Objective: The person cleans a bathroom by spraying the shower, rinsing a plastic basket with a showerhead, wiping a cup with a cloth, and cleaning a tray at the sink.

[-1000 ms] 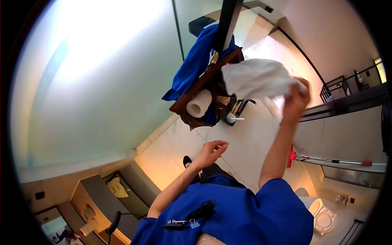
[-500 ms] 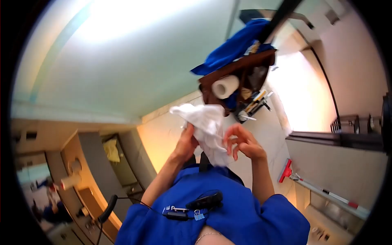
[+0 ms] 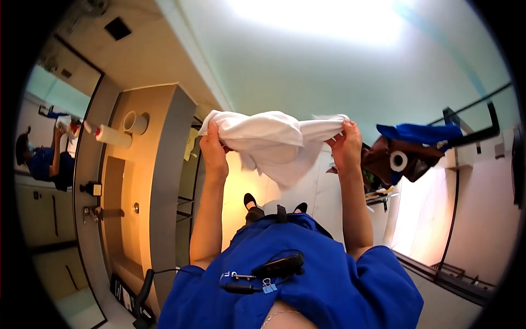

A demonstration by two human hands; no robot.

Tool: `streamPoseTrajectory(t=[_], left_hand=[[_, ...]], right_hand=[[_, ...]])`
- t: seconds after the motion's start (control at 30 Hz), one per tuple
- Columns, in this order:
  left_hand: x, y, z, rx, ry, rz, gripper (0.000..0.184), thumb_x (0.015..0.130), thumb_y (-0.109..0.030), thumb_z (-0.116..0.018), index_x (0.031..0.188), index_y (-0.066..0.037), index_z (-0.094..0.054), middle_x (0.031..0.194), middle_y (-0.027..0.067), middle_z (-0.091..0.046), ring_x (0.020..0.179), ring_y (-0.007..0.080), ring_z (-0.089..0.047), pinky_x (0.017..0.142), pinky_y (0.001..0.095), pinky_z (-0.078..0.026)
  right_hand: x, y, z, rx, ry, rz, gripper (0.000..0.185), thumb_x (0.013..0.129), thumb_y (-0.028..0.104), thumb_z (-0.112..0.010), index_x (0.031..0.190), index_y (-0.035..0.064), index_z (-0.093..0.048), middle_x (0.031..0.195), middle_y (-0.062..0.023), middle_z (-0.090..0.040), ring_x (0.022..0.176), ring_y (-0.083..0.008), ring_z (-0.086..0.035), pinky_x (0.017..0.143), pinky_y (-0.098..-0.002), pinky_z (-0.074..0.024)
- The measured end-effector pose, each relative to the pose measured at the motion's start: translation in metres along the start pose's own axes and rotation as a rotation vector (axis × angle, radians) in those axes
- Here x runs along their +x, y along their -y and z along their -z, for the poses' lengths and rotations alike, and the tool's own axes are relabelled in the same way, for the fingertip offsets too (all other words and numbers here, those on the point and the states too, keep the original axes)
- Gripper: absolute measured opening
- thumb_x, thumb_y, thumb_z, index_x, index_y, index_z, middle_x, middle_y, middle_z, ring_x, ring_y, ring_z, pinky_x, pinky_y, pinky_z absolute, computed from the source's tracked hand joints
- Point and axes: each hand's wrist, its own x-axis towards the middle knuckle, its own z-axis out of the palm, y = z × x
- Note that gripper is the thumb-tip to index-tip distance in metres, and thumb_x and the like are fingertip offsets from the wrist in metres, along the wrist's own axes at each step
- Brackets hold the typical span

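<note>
A white cloth [image 3: 268, 137] is stretched between my two hands at chest height, its middle sagging in folds. My left hand [image 3: 215, 151] grips the cloth's left end, thumb on top. At the other end, my right hand [image 3: 346, 145] pinches a gathered corner between thumb and fingers. Part of each hand's fingers is hidden behind the fabric. Below the cloth, the floor and my dark shoes show.
On the left is a washbasin counter [image 3: 143, 230] with a bottle [image 3: 114, 136], a cup [image 3: 135, 123] and a tap [image 3: 92, 214], beside a mirror [image 3: 52, 219]. A brown bag [image 3: 419, 164] holding a paper roll [image 3: 399, 160] and a blue cloth [image 3: 419, 133] hangs at right.
My right hand has gone from free, beside the cloth, to gripping its right end. The cloth is now spread wide and raised. My view has turned, bringing the basin closer on the left.
</note>
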Motion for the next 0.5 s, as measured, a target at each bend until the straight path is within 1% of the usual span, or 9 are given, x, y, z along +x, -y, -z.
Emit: streamPoseTrajectory(t=[0.1,0.2,0.23,0.33,0.37,0.4,0.43,0.47,0.5], left_hand=[[0.015,-0.021,0.042,-0.336,0.071,-0.002,0.057,0.094,-0.053,-0.029,0.117,-0.005,-0.049,0.11,0.0069,-0.057,0.098,0.0191,-0.056,0.078,0.036,-0.048],[0.028,-0.04,0.076,-0.598,0.237,-0.017,0.06,0.092,-0.057,-0.028,0.128,-0.01,-0.039,0.124,0.0051,-0.05,0.111,0.0219,-0.049,0.089,0.0404,-0.042],[0.042,-0.029,0.103,-0.666,0.402,-0.035,0.061,0.092,-0.057,-0.028,0.13,-0.01,-0.037,0.125,0.0056,-0.049,0.11,0.0227,-0.05,0.09,0.0413,-0.042],[0.036,-0.059,0.093,-0.65,0.349,-0.015,0.061,0.092,-0.057,-0.028,0.13,-0.011,-0.037,0.125,0.0056,-0.048,0.111,0.0206,-0.05,0.091,0.0414,-0.042],[0.039,-0.06,0.096,-0.597,0.342,-0.018,0.061,0.092,-0.056,-0.028,0.13,-0.01,-0.037,0.125,0.0057,-0.048,0.112,0.0201,-0.049,0.09,0.0391,-0.043],[0.042,-0.058,0.097,-0.547,0.335,-0.023,0.06,0.093,-0.056,-0.028,0.13,-0.01,-0.037,0.126,0.0057,-0.048,0.113,0.0197,-0.049,0.09,0.0369,-0.043],[0.046,-0.055,0.097,-0.5,0.324,-0.029,0.06,0.093,-0.055,-0.027,0.131,-0.009,-0.037,0.126,0.0058,-0.048,0.114,0.0192,-0.048,0.09,0.0346,-0.043],[0.049,-0.048,0.096,-0.48,0.365,0.049,0.06,0.093,-0.055,-0.029,0.13,-0.009,-0.038,0.125,0.0055,-0.048,0.113,0.0188,-0.049,0.091,0.0341,-0.043],[0.053,-0.04,0.093,-0.456,0.402,0.127,0.059,0.093,-0.054,-0.03,0.13,-0.009,-0.038,0.125,0.0053,-0.049,0.112,0.0184,-0.049,0.091,0.0336,-0.043]], right_hand=[[0.001,-0.035,-0.043,0.022,0.0,-0.012,0.015,0.092,0.018,-0.049,0.096,0.0034,-0.045,0.087,-0.0041,-0.05,0.08,-0.0157,-0.055,0.068,-0.0343,-0.0512],[0.005,-0.077,-0.043,-0.098,0.011,0.066,0.008,0.09,0.012,-0.05,0.092,0.0048,-0.047,0.09,-0.0048,-0.051,0.083,-0.0131,-0.052,0.073,-0.034,-0.0492],[0.005,-0.087,-0.045,-0.138,-0.068,0.112,0.009,0.089,0.011,-0.053,0.089,0.004,-0.047,0.081,-0.0031,-0.051,0.068,-0.01,-0.051,0.06,-0.0284,-0.0488],[0.001,-0.098,-0.043,-0.406,-0.098,0.035,0.015,0.089,0.014,-0.055,0.087,0.0021,-0.046,0.07,-0.0032,-0.051,0.053,-0.0091,-0.048,0.046,-0.025,-0.0448],[0.001,-0.101,-0.051,-0.654,-0.033,0.078,0.019,0.086,0.016,-0.058,0.085,0.0013,-0.047,0.067,-0.0043,-0.053,0.045,-0.0098,-0.046,0.039,-0.0258,-0.0415],[-0.002,-0.099,-0.055,-1.131,0.026,0.051,0.024,0.081,0.015,-0.064,0.092,-0.0006,-0.049,0.076,-0.0076,-0.057,0.059,-0.0138,-0.055,0.049,-0.0286,-0.0467],[-0.004,-0.101,-0.061,-1.221,0.105,0.246,0.029,0.078,0.014,-0.066,0.097,-0.0009,-0.05,0.081,-0.0084,-0.058,0.069,-0.0161,-0.057,0.057,-0.0295,-0.0476],[-0.013,-0.1,-0.079,-1.302,0.191,0.439,0.036,0.075,0.012,-0.068,0.103,-0.0012,-0.05,0.086,-0.0093,-0.059,0.078,-0.0183,-0.059,0.066,-0.0303,-0.0486],[-0.025,-0.091,-0.106,-1.101,0.356,0.344,0.042,0.073,0.011,-0.07,0.108,-0.0012,-0.05,0.091,-0.0095,-0.059,0.084,-0.0179,-0.057,0.072,-0.03,-0.047]])
